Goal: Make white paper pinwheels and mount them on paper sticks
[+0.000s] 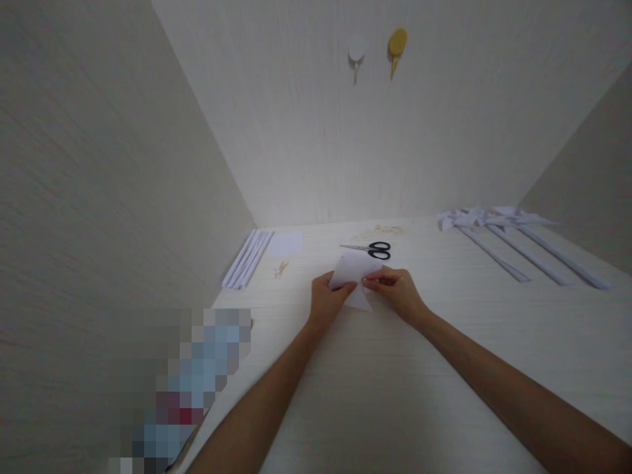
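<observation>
Between both hands (328, 301) (402, 295), thin white paper (349, 268) bends; beyond, loop-handled scissors (366, 248).

back wall (316, 145) | yellow hook (397, 42), high up | white hook (356, 51) near it

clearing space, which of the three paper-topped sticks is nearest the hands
The leftmost stick: it lies nearest the right hand, while the middle stick and rightmost stick lie farther right.

No legible lettering, apparently no numbers
</observation>
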Available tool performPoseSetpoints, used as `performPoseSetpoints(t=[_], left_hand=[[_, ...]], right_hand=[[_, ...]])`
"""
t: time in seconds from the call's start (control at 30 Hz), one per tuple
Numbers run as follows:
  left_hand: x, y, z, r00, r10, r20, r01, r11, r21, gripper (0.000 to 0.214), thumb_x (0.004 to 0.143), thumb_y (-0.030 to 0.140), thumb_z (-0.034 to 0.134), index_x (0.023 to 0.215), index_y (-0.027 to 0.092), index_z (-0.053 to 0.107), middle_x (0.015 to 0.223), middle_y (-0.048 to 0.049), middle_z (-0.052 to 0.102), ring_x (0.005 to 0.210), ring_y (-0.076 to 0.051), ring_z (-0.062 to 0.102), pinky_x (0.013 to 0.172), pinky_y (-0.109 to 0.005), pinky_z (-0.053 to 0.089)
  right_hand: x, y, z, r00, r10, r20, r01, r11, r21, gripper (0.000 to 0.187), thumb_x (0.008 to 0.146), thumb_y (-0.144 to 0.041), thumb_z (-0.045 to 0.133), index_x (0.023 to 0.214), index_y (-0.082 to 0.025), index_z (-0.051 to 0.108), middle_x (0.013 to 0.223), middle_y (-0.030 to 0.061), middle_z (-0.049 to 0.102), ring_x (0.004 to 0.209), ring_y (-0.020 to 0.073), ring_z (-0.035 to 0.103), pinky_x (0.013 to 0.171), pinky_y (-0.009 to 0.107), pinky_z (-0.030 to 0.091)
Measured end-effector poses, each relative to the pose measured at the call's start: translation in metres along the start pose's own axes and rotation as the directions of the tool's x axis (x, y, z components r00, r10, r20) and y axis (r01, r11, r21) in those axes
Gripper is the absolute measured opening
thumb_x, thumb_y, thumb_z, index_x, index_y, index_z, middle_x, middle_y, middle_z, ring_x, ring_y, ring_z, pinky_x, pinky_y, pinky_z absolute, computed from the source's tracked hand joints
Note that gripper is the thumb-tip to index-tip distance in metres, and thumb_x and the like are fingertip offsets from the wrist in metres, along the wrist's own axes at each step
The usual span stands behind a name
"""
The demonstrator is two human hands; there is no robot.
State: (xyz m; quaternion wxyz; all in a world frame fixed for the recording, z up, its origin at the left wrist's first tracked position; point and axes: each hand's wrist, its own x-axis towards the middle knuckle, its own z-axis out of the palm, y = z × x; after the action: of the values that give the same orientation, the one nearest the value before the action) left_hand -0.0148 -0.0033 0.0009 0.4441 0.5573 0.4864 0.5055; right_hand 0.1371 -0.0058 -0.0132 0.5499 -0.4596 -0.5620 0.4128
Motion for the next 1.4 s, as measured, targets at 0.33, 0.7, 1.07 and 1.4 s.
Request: performPoseSetpoints(t=[0.33, 0.7, 1.07, 1.4], left_hand=[[-0.0005, 0.0016, 0.0003, 0.999, -0.05, -0.002, 0.05, 0.997, -0.053, 0.023, 0.05, 0.026, 0.07, 0.066, 0.01, 0.066, 0.06, -0.0019, 0.062, 0.053, -0.013, 0.054, 0.05, -0.024, 0.042], [-0.0011, 0.0029, 0.0006, 0.998, -0.056, 0.032, 0.058, 0.997, -0.044, 0.025, 0.048, 0.026, 0.071, 0.067, 0.01, 0.067, 0.061, -0.0036, 0.063, 0.054, -0.015, 0.054, 0.048, -0.024, 0.043], [-0.0033, 0.0037, 0.0017, 0.996, -0.016, 0.084, 0.013, 0.999, 0.042, 0.023, 0.052, 0.03, 0.069, 0.063, 0.01, 0.065, 0.056, -0.0013, 0.059, 0.051, -0.012, 0.05, 0.045, -0.021, 0.037], [-0.0016, 0.0013, -0.0003, 0.99, -0.073, 0.119, 0.078, 0.996, -0.036, 0.018, 0.054, 0.026, 0.066, 0.061, 0.01, 0.061, 0.055, 0.0001, 0.056, 0.05, -0.01, 0.048, 0.045, -0.021, 0.037]], right_hand=[[0.0018, 0.0043, -0.0001, 0.999, -0.041, 0.025, 0.041, 0.999, 0.003, 0.013, 0.057, -0.033, 0.069, 0.063, -0.022, 0.069, 0.078, 0.0031, 0.056, 0.077, 0.0165, 0.054, 0.065, 0.029, 0.044], [0.0002, 0.0006, 0.0001, 0.998, -0.008, -0.07, -0.005, 0.982, -0.187, 0.018, 0.051, -0.033, 0.072, 0.06, -0.018, 0.065, 0.046, -0.0042, 0.048, 0.037, 0.0048, 0.026, 0.036, 0.022, 0.02], [0.002, -0.001, 0.0018, 0.997, -0.05, -0.067, 0.038, 0.984, -0.171, 0.014, 0.054, -0.031, 0.07, 0.055, -0.018, 0.064, 0.061, 0.0005, 0.057, 0.051, 0.0104, 0.044, 0.044, 0.024, 0.032], [0.0015, -0.0001, 0.0014, 0.999, -0.041, -0.025, 0.037, 0.989, -0.144, 0.015, 0.05, -0.029, 0.073, 0.052, -0.018, 0.063, 0.068, 0.0019, 0.057, 0.06, 0.014, 0.05, 0.051, 0.026, 0.038]])
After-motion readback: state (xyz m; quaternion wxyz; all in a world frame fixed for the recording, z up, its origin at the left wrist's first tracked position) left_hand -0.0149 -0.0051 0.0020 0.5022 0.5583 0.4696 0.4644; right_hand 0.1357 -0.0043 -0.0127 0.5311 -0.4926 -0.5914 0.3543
